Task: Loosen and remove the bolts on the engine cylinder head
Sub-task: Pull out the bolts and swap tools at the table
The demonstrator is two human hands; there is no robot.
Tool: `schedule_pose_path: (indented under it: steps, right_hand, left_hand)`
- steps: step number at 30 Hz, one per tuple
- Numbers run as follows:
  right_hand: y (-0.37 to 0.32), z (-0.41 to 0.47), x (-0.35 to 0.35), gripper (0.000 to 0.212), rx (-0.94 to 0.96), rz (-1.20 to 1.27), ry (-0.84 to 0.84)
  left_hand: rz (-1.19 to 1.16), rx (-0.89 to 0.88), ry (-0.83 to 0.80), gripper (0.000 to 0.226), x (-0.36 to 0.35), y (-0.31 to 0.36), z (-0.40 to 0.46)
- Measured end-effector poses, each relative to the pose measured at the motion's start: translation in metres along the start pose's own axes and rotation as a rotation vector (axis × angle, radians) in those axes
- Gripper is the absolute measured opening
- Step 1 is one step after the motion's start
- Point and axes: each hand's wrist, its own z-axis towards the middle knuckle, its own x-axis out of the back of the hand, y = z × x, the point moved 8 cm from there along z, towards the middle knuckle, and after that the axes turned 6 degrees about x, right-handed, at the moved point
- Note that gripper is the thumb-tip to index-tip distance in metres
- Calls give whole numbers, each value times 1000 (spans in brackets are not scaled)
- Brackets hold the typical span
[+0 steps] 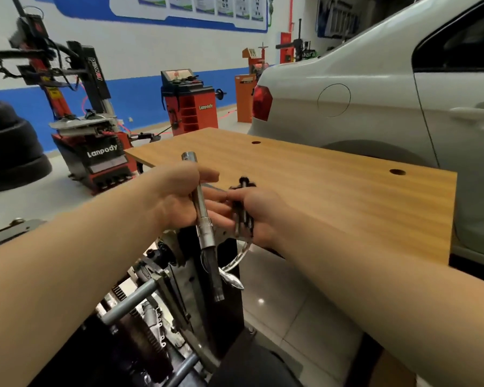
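Above the engine [140, 325], before the wooden table [319, 185]: left hand [176, 199] curled round a socket extension [203, 219] with one bolt [217, 277] hanging from its socket, right hand [252, 213] clutching several removed bolts [244, 216], apparently gathered for setting down together.

A wooden bench [333, 188] with a light grain top runs across the middle, two round holes [397, 172] showing in its surface. It stands on a glossy grey tiled floor [285, 311], which also carries a red tyre changer [95, 152], stacked tyres [9, 146] and a white car [375, 101].
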Motion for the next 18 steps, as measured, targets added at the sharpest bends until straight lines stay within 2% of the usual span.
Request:
schedule_pose_path:
  steps: [2,3,6,8,13,18]
  right_hand:
    - [-28,-2,31,12,105,-123,120]
    - [-52,-3,51,8,183,-268,216]
    - [-110,-3,107,12,307,-773,375]
    - [-122,6,140,14,241,-1030,366]
    - [-108,41,218,24,70,-1293,407]
    - [-91,66,254,43,153,-1537,415]
  left_hand:
    - [-25,-77,44,34,-2,11,2]
    - [-45,-106,57,30,-3,16,2]
    - [-72,-128,86,15,-8,15,10]
    - [-98,-119,116,13,-4,7,21]
    - [-294,8,62,12,-6,-15,47]
    - [-282,4,51,12,-22,-16,66]
